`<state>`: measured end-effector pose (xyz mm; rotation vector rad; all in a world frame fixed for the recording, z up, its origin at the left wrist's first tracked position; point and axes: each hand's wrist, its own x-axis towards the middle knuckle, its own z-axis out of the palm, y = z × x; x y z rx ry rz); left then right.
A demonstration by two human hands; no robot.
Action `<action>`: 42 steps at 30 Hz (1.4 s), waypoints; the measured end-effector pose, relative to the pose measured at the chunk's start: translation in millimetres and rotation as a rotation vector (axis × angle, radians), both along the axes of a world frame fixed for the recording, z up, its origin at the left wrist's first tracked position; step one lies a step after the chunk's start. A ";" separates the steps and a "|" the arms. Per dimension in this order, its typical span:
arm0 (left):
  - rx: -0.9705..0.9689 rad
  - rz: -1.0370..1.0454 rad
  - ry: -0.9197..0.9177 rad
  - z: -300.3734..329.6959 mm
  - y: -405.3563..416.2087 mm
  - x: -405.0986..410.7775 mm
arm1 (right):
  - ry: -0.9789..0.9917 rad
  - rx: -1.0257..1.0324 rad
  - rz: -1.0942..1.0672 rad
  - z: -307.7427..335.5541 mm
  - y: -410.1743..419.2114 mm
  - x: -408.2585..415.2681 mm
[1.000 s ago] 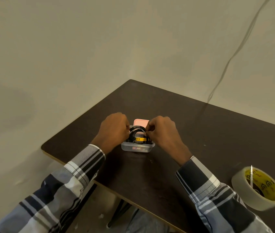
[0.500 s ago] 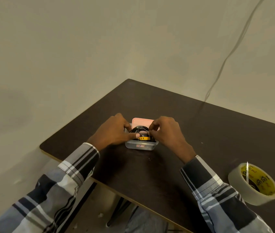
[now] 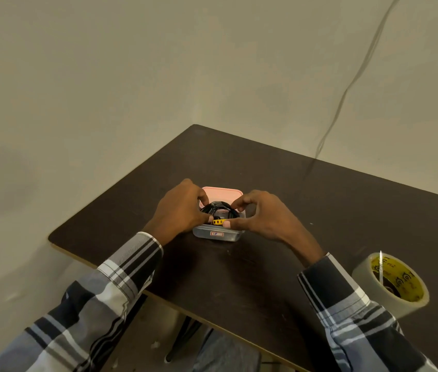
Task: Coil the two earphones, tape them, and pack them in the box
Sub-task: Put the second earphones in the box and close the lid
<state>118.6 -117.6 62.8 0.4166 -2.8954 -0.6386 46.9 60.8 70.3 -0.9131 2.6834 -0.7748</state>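
1. Box (image 3: 216, 234): one small clear plastic container is sitting on the dark table (image 3: 333, 210), with a red-and-white label on its near wall.
2. One pink lid (image 3: 221, 193) is lying just beyond the box, touching its far side.
3. Black coiled earphones (image 3: 219, 209) are lying inside the box; how many coils there are cannot be told, as they are showing as one dark bundle. A single yellow band of tape (image 3: 218, 222) is wrapping the near part of the bundle.
4. One roll of tape (image 3: 390, 284) with a yellow core is resting near the right edge of the table, well apart from the box.
5. Two hands are flanking the box. The left hand (image 3: 181, 209) is curling over the box's left side, its fingers bent down onto the earphones and its thumb tip meeting the yellow band.
6. The right hand (image 3: 263, 214) is arching over the right side, forefinger bent onto the far part of the coil and thumb tip pressing beside the yellow band.
7. One thin cable (image 3: 352, 81) is hanging down the wall behind the table.
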 end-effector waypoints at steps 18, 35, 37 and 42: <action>0.603 0.156 0.344 -10.8 -21.5 -12.3 | -0.092 -0.419 -0.428 -21.6 1.8 -28.4; 0.976 0.200 0.404 -5.7 -26.4 -36.2 | -0.438 -0.834 -0.560 -20.5 -22.3 -35.1; 0.996 0.211 0.501 2.9 -21.5 -31.0 | -0.434 -0.922 -0.540 -14.0 -20.7 -30.9; 1.119 0.274 0.633 3.6 -9.2 -10.8 | -0.474 -1.059 -0.522 -3.3 -13.4 -10.2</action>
